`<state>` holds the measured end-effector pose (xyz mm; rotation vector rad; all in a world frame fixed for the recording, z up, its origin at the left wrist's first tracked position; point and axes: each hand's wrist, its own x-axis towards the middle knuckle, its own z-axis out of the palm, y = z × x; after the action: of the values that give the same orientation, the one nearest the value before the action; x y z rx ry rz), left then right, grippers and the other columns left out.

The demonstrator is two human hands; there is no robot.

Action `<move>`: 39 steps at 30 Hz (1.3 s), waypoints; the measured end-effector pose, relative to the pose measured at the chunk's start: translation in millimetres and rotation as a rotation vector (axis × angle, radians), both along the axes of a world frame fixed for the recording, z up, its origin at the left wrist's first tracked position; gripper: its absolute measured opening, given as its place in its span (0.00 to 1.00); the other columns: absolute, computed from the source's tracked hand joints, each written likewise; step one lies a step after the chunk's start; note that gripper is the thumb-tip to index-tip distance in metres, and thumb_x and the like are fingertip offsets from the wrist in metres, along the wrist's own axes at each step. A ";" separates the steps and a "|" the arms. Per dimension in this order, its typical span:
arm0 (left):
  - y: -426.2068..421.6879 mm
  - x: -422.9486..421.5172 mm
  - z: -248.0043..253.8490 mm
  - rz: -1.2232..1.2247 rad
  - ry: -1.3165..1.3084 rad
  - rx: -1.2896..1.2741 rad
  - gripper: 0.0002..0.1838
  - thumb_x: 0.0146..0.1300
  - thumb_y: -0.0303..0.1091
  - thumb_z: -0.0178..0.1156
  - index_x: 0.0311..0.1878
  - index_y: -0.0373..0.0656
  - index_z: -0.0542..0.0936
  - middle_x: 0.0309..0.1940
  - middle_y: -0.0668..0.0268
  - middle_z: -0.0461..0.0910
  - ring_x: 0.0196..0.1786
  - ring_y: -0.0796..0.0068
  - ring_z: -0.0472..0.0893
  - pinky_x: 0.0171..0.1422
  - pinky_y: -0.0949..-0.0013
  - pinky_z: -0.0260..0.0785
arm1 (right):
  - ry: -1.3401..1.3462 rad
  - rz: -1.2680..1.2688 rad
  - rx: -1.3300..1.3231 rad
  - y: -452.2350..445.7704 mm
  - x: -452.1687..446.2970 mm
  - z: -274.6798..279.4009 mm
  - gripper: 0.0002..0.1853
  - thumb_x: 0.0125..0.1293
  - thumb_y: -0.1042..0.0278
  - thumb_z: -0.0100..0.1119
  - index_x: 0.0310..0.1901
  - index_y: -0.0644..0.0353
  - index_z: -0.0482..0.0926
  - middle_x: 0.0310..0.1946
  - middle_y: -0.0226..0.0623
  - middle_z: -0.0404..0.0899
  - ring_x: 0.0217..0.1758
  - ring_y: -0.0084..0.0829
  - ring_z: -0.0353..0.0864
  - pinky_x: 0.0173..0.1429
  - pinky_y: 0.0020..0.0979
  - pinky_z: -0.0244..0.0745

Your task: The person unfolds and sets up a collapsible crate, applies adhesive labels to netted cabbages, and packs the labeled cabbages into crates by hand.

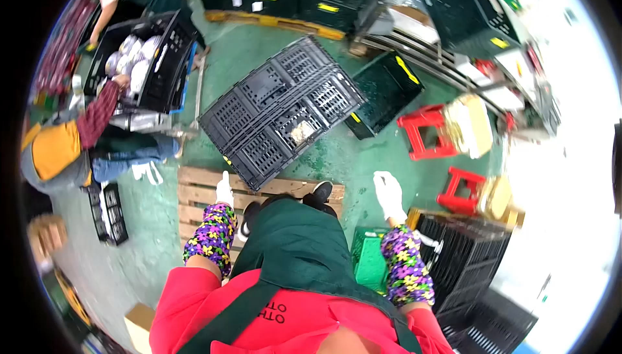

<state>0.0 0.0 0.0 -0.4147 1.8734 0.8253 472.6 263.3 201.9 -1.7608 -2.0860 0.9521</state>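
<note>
A dark grey plastic crate [256, 88] with slatted panels lies at an angle in front of me, seemingly folded flat. On it sits a small pale, crumpled-looking piece [301, 132] that I cannot make out. My left hand [224, 190], in a white glove, hangs near the crate's lower left corner with its fingers stretched out and nothing in them. Out to the right, my gloved right hand [389, 193] holds nothing, its fingers extended over the green floor. A wooden pallet [194, 193] is under my feet.
An open dark green crate [382, 95] stands behind the grey one. Red stools [424, 132] and stacked black crates [463, 257] are on my right, near a green basket [369, 257]. At left, two people stand by a black crate [165, 62] of wrapped round items.
</note>
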 end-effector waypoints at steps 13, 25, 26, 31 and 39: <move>41.7 91.0 53.2 0.493 0.198 0.294 0.40 0.65 0.61 0.52 0.68 0.38 0.65 0.63 0.58 0.69 0.62 0.64 0.71 0.66 0.64 0.63 | -0.043 0.238 -0.231 254.2 -81.2 -168.4 0.31 0.64 0.47 0.56 0.62 0.62 0.70 0.57 0.54 0.73 0.62 0.45 0.72 0.65 0.38 0.65; 55.5 58.2 75.6 0.468 0.313 0.111 0.32 0.63 0.55 0.59 0.49 0.28 0.77 0.39 0.61 0.81 0.39 0.72 0.80 0.46 0.71 0.72 | -0.036 -0.020 -0.676 241.3 -101.6 -186.5 0.51 0.60 0.35 0.55 0.68 0.77 0.53 0.68 0.56 0.60 0.71 0.42 0.60 0.73 0.33 0.52; 51.9 44.0 69.0 0.439 0.312 0.112 0.32 0.63 0.55 0.59 0.49 0.29 0.77 0.39 0.61 0.81 0.39 0.73 0.79 0.46 0.71 0.72 | -0.028 -0.034 -0.683 226.2 -95.0 -185.5 0.51 0.61 0.35 0.54 0.68 0.77 0.53 0.68 0.56 0.60 0.71 0.42 0.60 0.72 0.34 0.54; 39.5 -30.7 3.8 0.130 0.461 -0.034 0.32 0.63 0.58 0.58 0.51 0.32 0.79 0.40 0.63 0.82 0.39 0.75 0.77 0.48 0.71 0.69 | 0.268 -0.213 -0.729 174.3 -67.2 -206.5 0.37 0.67 0.45 0.54 0.66 0.69 0.62 0.59 0.43 0.72 0.58 0.32 0.71 0.64 0.32 0.64; 218.2 3.9 113.3 -0.717 1.543 -0.099 0.23 0.57 0.27 0.59 0.58 0.40 0.75 0.54 0.54 0.77 0.57 0.56 0.76 0.64 0.59 0.66 | 0.432 -0.145 -0.876 189.7 -91.0 -183.7 0.30 0.67 0.54 0.57 0.63 0.67 0.66 0.56 0.39 0.74 0.55 0.29 0.72 0.61 0.30 0.66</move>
<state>3.9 218.2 113.3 1.1513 3.0909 0.4997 381.6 453.0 18.2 -1.7502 -1.3128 2.1780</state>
